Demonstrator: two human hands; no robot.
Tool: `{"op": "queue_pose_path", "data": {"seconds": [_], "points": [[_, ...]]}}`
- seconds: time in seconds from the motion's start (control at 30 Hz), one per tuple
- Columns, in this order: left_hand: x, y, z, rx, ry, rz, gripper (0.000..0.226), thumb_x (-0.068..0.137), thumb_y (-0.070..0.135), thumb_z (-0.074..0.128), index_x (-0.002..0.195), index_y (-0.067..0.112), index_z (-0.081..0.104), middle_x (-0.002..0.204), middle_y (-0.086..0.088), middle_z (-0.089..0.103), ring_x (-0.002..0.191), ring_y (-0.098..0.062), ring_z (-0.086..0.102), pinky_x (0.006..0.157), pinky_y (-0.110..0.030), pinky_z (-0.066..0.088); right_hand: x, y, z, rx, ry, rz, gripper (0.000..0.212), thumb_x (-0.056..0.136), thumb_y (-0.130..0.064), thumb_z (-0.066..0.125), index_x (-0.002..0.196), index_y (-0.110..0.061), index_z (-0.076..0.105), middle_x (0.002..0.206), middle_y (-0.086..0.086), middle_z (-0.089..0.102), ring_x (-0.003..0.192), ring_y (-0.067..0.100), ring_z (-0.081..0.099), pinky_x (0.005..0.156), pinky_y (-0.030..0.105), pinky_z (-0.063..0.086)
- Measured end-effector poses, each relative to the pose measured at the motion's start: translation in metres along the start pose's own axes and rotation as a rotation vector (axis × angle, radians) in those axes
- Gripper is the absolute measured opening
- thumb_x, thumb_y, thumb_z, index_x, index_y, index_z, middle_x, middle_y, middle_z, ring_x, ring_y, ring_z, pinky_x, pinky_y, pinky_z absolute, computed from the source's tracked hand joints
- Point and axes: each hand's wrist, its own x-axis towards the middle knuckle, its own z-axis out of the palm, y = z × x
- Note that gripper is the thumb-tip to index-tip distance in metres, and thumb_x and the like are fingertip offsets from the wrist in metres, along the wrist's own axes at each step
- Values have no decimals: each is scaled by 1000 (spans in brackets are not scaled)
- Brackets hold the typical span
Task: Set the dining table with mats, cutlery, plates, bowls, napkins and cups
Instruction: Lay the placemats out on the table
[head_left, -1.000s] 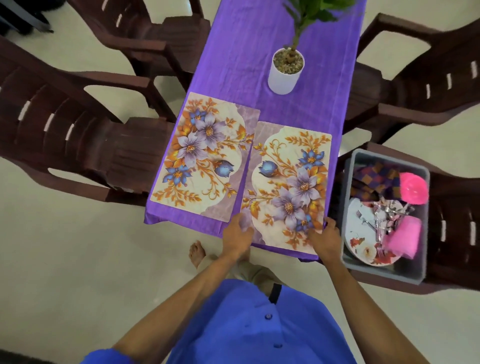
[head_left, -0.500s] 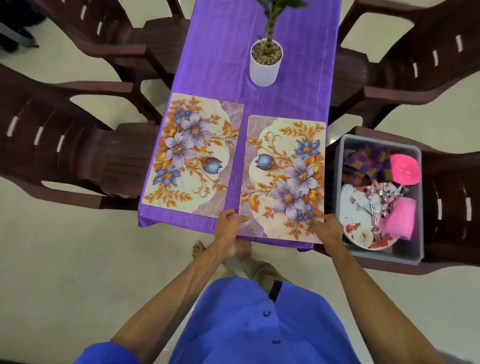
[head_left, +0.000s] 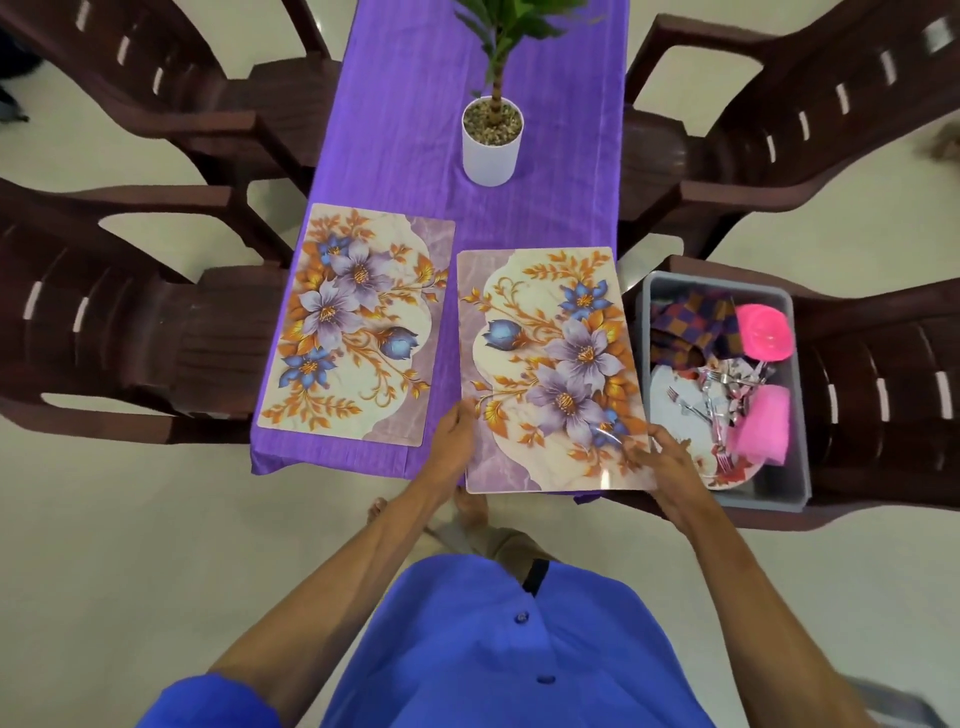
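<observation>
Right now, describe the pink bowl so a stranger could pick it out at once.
Start at the purple-clothed table, then look right to the grey tub on the brown chair beside it. The pink bowl sits in the tub's far right corner, next to a checked cloth: round and glossy, unlike the duller pink cup lying nearer.

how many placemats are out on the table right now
2. One floral mat lies flat on the left side of the purple cloth. The other mat lies on the right side, with the left hand and right hand on its near edge.
</observation>
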Motion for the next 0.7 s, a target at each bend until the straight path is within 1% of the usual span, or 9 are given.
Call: {"op": "queue_pose_path", "data": {"seconds": [0.07, 0.17, 0.23, 0.3, 0.37, 0.47, 0.57, 0.63, 0.7], "points": [[-6, 3, 7, -18, 61, 89, 29, 114, 38, 37, 117, 28, 63, 111, 13, 69, 102, 3, 62, 75, -6, 47, -3, 5, 0, 9, -9, 12, 29, 94, -5, 70, 121, -16, 70, 120, 15, 74, 103, 28, 74, 85, 39, 61], [-15, 6, 7, -2, 80, 211, 22, 114, 34, 39, 107, 37, 60, 110, 12, 69, 104, -2, 65, 86, -16, 52, -9, 9, 4, 88, -28, 28, 33, 96, -2, 67, 126, -16, 69, 117, 11, 76, 101, 26, 75, 73, 35, 63], [-16, 9, -2, 19, 107, 274, 23, 113, 33, 41, 109, 27, 63, 107, 5, 71, 104, -10, 68, 87, -19, 55, -10, 14, 9, 106, -37, 15, 32, 96, -3, 68, 127, -12, 69, 117, 11, 76, 104, 30, 74, 71, 38, 63], [-17, 12, -14, 23, 142, 306, 26, 113, 30, 42, 112, 15, 64, 104, 2, 70, 100, -12, 67, 79, -13, 53, -8, 18, 16, 64, -7, -19, 29, 93, -5, 72, 122, -6, 71, 116, 16, 76, 107, 37, 73, 78, 44, 63], [-19, 13, -30, 12, 164, 311, 26, 113, 29, 45, 114, 11, 64, 107, -1, 71, 101, -12, 67, 77, -10, 52, -4, 15, 30, 23, 50, -45, 31, 87, -8, 80, 117, -5, 72, 111, 19, 76, 104, 38, 73, 88, 47, 60], [-16, 11, -59, -73, 204, 241, 32, 111, 33, 49, 115, 7, 66, 109, -2, 73, 99, -11, 66, 78, -13, 52, 0, 6, 61, -7, 58, -81, 26, 84, -10, 83, 107, -7, 73, 104, 19, 77, 88, 26, 76, 83, 39, 62], [-11, 15, -90, -196, 237, 189, 36, 110, 35, 51, 108, 1, 65, 103, -5, 74, 98, -15, 68, 86, -26, 54, 5, 2, 98, -62, 38, -120, 12, 86, -10, 81, 97, -9, 77, 95, 16, 79, 84, 26, 75, 78, 36, 62], [-9, 24, -109, -278, 213, 168, 35, 110, 33, 51, 114, 3, 68, 113, -8, 77, 106, -19, 73, 92, -31, 58, 7, -1, 118, -70, 44, -136, 8, 87, -9, 80, 95, -10, 78, 93, 15, 79, 84, 28, 74, 82, 39, 60], [-2, 29, -134, -377, 149, 137, 33, 110, 30, 51, 122, 4, 68, 122, -13, 75, 117, -29, 71, 100, -41, 57, 8, -3, 136, -56, 48, -146, 10, 88, -10, 79, 97, -9, 79, 96, 15, 79, 89, 29, 74, 85, 41, 59]]}}
